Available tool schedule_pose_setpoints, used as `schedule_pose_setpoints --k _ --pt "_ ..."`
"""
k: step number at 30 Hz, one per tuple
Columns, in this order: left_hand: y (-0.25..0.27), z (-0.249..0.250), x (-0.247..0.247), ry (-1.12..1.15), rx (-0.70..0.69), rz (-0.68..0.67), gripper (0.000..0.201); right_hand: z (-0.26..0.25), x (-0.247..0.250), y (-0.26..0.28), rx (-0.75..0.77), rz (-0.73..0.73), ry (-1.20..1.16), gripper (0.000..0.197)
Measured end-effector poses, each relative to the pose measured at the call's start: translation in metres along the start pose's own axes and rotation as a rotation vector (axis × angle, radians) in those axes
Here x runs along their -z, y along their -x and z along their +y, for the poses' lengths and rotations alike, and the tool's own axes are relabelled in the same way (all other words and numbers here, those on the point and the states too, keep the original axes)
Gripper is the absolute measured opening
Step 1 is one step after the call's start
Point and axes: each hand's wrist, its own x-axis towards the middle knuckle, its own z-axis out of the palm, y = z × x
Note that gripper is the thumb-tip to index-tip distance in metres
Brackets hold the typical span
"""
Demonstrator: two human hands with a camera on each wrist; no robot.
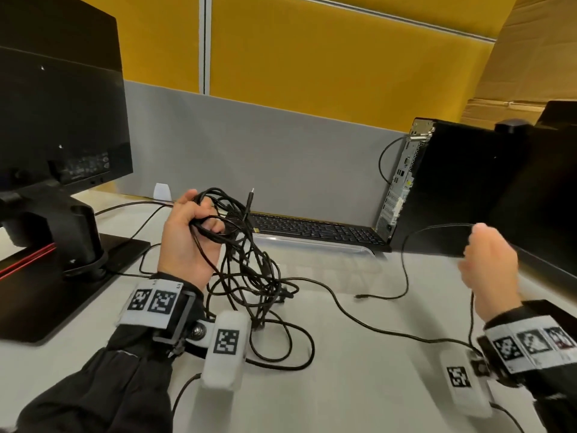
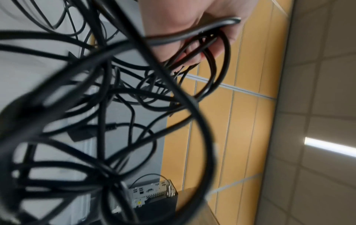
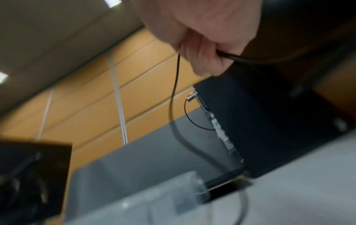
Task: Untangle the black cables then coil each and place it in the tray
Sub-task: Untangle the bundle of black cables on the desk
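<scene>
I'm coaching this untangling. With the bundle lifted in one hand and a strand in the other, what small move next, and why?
Probably draw the right hand further right. It grips a single cable that trails into the tangle held up by the left hand, so pulling should slide it free.

Cables [image 1: 249,270] black, tangled on pale grey bench [image 1: 359,385]. Tray [image 1: 315,243] clear. Keyboard [image 1: 315,229], monitor [image 1: 59,120] and computer tower [image 1: 452,182] black. Partition [image 1: 265,145] grey, upper wall panels [image 1: 343,57] mustard yellow. Wristbands [image 1: 153,303] white, black square-code markers.
</scene>
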Motion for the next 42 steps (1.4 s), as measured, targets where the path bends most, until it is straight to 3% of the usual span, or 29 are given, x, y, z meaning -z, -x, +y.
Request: schedule_pose_setpoints --k 3,6,8,10,11,14,16,18,22,25,28,32,36,39,42 --pt "0.005 -0.005 -0.004 -0.035 0.000 -0.001 0.032 0.009 0.001 0.003 0.158 -0.194 0.402 0.024" --pt "0.007 -0.007 -0.008 -0.092 -0.021 -0.001 0.033 0.000 -0.004 0.014 0.358 -0.134 0.732 0.037" --pt "0.008 -0.008 -0.011 -0.142 -0.024 -0.027 0.034 -0.023 -0.019 0.039 0.627 -0.103 0.726 0.035" --pt "0.011 -0.011 -0.014 -0.190 -0.021 -0.074 0.035 -0.046 -0.038 0.070 0.755 -0.352 0.665 0.040" --pt "0.012 -0.012 -0.015 -0.212 -0.021 -0.099 0.036 -0.053 -0.048 0.084 0.690 -0.571 0.630 0.047" --pt "0.016 -0.013 -0.017 -0.255 -0.022 -0.180 0.033 -0.061 -0.080 0.113 0.267 -1.158 0.605 0.055" --pt "0.017 -0.013 -0.017 -0.254 -0.019 -0.244 0.034 -0.060 -0.097 0.120 -0.036 -1.350 0.492 0.046" --pt "0.017 -0.011 -0.016 -0.226 -0.001 -0.310 0.037 -0.058 -0.105 0.122 -0.290 -1.403 0.294 0.033" --pt "0.021 -0.010 -0.016 -0.035 0.079 -0.425 0.049 -0.057 -0.104 0.121 -0.591 -1.420 -0.111 0.008" --pt "0.022 -0.005 -0.015 0.116 0.137 -0.495 0.042 -0.057 -0.097 0.118 -0.649 -1.283 -0.330 0.006" --pt "0.019 0.000 -0.017 0.051 0.170 -0.468 0.009 -0.056 -0.086 0.114 -0.480 -1.095 -0.379 0.014" --pt "0.014 -0.006 -0.018 -0.307 0.224 -0.233 0.022 -0.050 -0.073 0.108 -0.280 -0.888 -0.341 0.018" --pt "0.005 -0.008 -0.007 -0.481 0.214 0.024 0.015 -0.042 -0.064 0.104 -0.070 -0.734 -0.254 0.011" --pt "0.003 -0.007 -0.007 -0.574 0.159 0.032 0.015 -0.033 -0.058 0.103 0.106 -0.646 -0.173 0.017" --pt "0.013 -0.014 -0.013 -0.715 0.156 -0.115 0.008 -0.029 -0.055 0.104 0.232 -0.627 -0.082 0.029"
